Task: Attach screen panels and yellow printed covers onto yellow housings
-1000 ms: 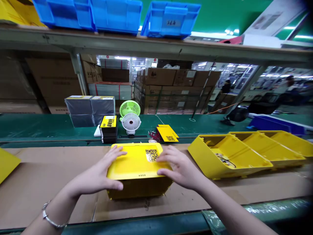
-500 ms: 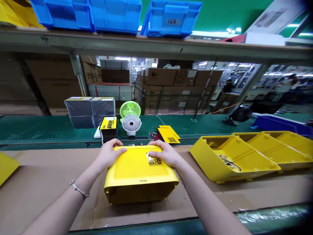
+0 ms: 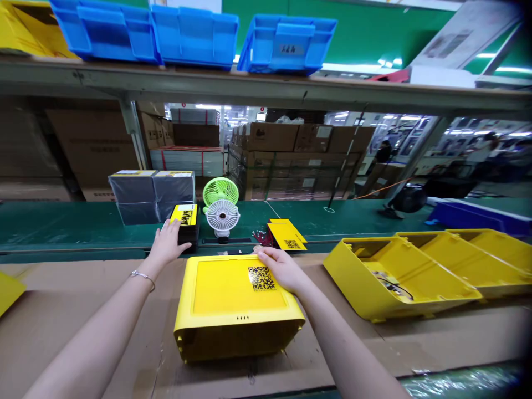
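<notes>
A yellow plastic casing (image 3: 222, 291) with a QR code on its top sits on the cardboard-covered bench in front of me. My right hand (image 3: 282, 270) grips its far right edge, the fingers curled over the rim. My left hand (image 3: 166, 244) is off the casing, fingers stretched and thumb apart, at a stack of black pieces with a yellow printed label on top (image 3: 187, 215). The fingertips reach the stack's left side; whether they touch it I cannot tell. A white fan (image 3: 223, 216) and a green fan (image 3: 220, 190) stand just right of the stack.
Yellow sheets with a QR code (image 3: 286, 234) lie behind the casing. Open yellow casings (image 3: 399, 277) line the right side, one with wiring inside. Wrapped grey boxes (image 3: 153, 194) stand at the back left. Blue bins (image 3: 286, 44) sit on the overhead shelf.
My left hand has let go of the casing and moved left and away from me to the black stack. My right hand stays on the casing. The view has tilted up slightly.
</notes>
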